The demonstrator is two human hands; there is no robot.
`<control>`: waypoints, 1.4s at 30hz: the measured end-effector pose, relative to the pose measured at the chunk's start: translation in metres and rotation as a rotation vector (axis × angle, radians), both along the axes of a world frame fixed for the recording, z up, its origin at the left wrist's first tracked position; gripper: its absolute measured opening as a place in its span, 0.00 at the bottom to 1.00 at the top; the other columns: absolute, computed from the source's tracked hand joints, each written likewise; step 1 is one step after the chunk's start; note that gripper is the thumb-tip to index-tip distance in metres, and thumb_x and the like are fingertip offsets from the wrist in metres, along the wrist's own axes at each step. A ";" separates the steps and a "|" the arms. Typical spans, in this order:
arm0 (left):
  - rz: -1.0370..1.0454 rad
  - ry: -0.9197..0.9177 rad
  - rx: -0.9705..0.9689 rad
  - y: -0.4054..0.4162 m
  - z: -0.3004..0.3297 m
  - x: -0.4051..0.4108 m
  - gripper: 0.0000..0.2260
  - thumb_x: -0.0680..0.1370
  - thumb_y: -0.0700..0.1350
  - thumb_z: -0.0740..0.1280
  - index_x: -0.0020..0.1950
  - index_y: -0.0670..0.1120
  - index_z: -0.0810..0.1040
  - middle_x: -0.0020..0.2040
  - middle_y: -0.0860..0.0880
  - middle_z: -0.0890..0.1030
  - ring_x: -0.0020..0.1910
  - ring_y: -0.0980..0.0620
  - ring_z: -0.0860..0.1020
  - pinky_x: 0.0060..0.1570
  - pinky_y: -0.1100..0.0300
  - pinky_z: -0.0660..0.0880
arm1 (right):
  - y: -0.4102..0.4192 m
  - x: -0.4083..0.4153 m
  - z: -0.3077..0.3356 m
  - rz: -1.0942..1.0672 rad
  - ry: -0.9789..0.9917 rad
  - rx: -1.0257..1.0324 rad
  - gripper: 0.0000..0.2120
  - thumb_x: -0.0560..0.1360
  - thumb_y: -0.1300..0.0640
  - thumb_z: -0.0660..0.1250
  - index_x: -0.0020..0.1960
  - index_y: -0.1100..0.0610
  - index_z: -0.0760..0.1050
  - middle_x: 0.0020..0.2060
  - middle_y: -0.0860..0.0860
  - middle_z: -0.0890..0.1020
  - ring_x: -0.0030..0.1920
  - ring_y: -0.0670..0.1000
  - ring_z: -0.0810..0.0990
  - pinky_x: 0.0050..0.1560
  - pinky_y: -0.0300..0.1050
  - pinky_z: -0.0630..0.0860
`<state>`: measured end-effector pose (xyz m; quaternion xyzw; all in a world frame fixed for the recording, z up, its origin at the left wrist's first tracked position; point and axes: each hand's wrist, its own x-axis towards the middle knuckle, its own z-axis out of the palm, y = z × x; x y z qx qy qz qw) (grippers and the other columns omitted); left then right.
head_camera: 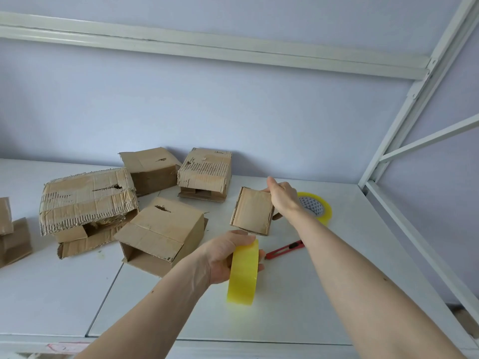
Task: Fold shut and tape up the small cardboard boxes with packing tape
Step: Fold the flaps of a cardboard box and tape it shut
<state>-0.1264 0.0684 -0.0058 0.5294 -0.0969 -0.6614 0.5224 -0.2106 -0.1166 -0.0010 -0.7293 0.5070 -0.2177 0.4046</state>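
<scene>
Left hand: I see my left hand curled round a yellow tape roll, held on edge above the near worktop; thumb on top, fingers through or behind the core, which I cannot fully see.
Right hand: my right hand reaches farther out and grips the far right corner of the small box, thumb up; the fingers are hidden behind the cardboard.
Small box: it stands flaps closed, as far as I can tell, just beyond the roll, with no tape visible on the face I see.
Doing it well: I judge I should pin the flaps flat with the right hand, find the tape's free end, and run one strip along the seam and down both sides.
Nearby: a red cutter lies just right of the roll; a second tape roll lies behind my right wrist.
Other boxes: several torn ones sit left and far, some open.
Surface: a white worktop.
Room: pale wall, white metal frame on the right.
</scene>
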 end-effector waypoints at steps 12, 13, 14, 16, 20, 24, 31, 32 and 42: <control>0.000 -0.117 -0.051 -0.030 0.003 0.007 0.13 0.82 0.47 0.66 0.63 0.41 0.73 0.46 0.39 0.81 0.39 0.44 0.84 0.43 0.46 0.83 | -0.029 0.010 0.005 -0.007 0.046 0.138 0.22 0.83 0.43 0.51 0.55 0.59 0.74 0.52 0.55 0.78 0.56 0.57 0.76 0.57 0.51 0.70; 0.010 -0.118 -0.051 -0.033 0.002 0.008 0.14 0.82 0.48 0.66 0.64 0.41 0.73 0.45 0.39 0.82 0.39 0.44 0.84 0.45 0.46 0.82 | -0.031 0.010 0.005 -0.008 0.046 0.157 0.24 0.83 0.42 0.51 0.61 0.59 0.74 0.55 0.54 0.77 0.58 0.57 0.75 0.58 0.52 0.72; 0.019 -0.118 -0.047 -0.036 0.001 0.008 0.15 0.82 0.50 0.65 0.64 0.41 0.73 0.43 0.39 0.83 0.38 0.44 0.83 0.45 0.46 0.82 | -0.033 0.011 0.006 -0.009 0.047 0.172 0.25 0.83 0.41 0.51 0.67 0.58 0.72 0.57 0.53 0.75 0.59 0.57 0.74 0.61 0.54 0.74; 0.034 -0.105 -0.033 -0.043 0.001 0.008 0.19 0.82 0.55 0.65 0.64 0.41 0.73 0.43 0.39 0.82 0.37 0.43 0.83 0.42 0.47 0.82 | -0.035 0.013 0.007 -0.009 0.052 0.193 0.25 0.83 0.42 0.52 0.72 0.55 0.69 0.57 0.51 0.71 0.58 0.55 0.71 0.62 0.59 0.76; 0.093 -0.106 0.016 -0.058 0.001 0.008 0.21 0.80 0.57 0.68 0.62 0.41 0.76 0.43 0.39 0.83 0.34 0.42 0.84 0.36 0.49 0.81 | -0.043 0.014 0.010 -0.031 0.127 0.164 0.20 0.83 0.41 0.53 0.61 0.55 0.73 0.54 0.52 0.73 0.55 0.56 0.74 0.59 0.55 0.76; 0.113 -0.119 0.023 -0.069 0.003 0.007 0.19 0.80 0.56 0.69 0.59 0.41 0.76 0.37 0.39 0.83 0.34 0.41 0.83 0.38 0.48 0.81 | -0.040 0.017 0.015 -0.066 0.334 -0.459 0.19 0.82 0.43 0.59 0.44 0.57 0.73 0.47 0.54 0.81 0.48 0.61 0.78 0.44 0.49 0.72; 0.068 -0.133 -0.008 -0.069 0.001 0.008 0.15 0.82 0.52 0.67 0.58 0.40 0.77 0.38 0.39 0.83 0.34 0.43 0.83 0.37 0.50 0.81 | -0.019 0.037 0.005 0.056 0.476 -0.391 0.33 0.84 0.38 0.41 0.62 0.57 0.78 0.62 0.58 0.79 0.66 0.62 0.72 0.60 0.58 0.69; 0.058 -0.126 -0.019 -0.068 0.001 0.009 0.13 0.82 0.50 0.67 0.58 0.40 0.77 0.39 0.40 0.84 0.35 0.43 0.83 0.39 0.50 0.81 | -0.021 0.039 0.003 0.047 0.504 -0.380 0.33 0.84 0.38 0.40 0.65 0.57 0.77 0.64 0.58 0.77 0.68 0.63 0.70 0.63 0.60 0.67; -0.021 -0.096 -0.001 -0.072 0.005 0.014 0.13 0.81 0.48 0.66 0.56 0.39 0.78 0.38 0.40 0.83 0.33 0.45 0.82 0.35 0.54 0.81 | -0.040 0.030 -0.013 -0.014 -0.116 -0.377 0.14 0.83 0.48 0.60 0.45 0.55 0.76 0.50 0.55 0.76 0.56 0.56 0.72 0.52 0.51 0.70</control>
